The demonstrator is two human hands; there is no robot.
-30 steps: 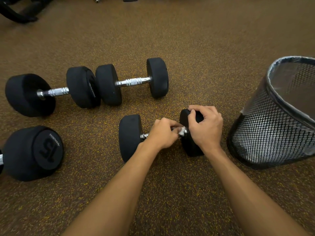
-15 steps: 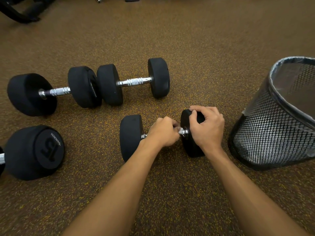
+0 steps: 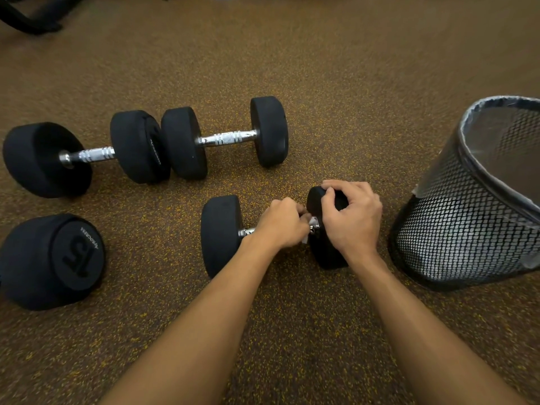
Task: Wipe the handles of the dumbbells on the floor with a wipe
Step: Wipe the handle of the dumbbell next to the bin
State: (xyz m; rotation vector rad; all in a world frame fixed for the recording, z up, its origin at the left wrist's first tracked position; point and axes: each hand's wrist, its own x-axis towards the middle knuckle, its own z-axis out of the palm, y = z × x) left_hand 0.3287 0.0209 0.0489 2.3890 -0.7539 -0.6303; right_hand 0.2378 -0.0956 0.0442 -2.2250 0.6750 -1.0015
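A small black dumbbell (image 3: 220,232) lies on the floor in front of me. My left hand (image 3: 282,228) is wrapped around its chrome handle with a white wipe (image 3: 312,222) pinched against the handle's right end. My right hand (image 3: 352,219) grips the dumbbell's right head from above. Most of the handle is hidden under my left hand. Two more dumbbells lie end to end further back, one with its handle in the middle (image 3: 226,138) and one at the left (image 3: 90,154). A large head marked 15 (image 3: 55,260) sits at the near left.
A black mesh waste bin (image 3: 467,226) with a clear liner stands close to the right of my right hand. Black equipment feet (image 3: 29,19) sit at the far left corner. The speckled brown rubber floor (image 3: 321,68) stretches open beyond the dumbbells.
My left hand has slid slightly right along the handle toward the right head, and the wipe shows again beside my fingers. My right hand stays on the head.
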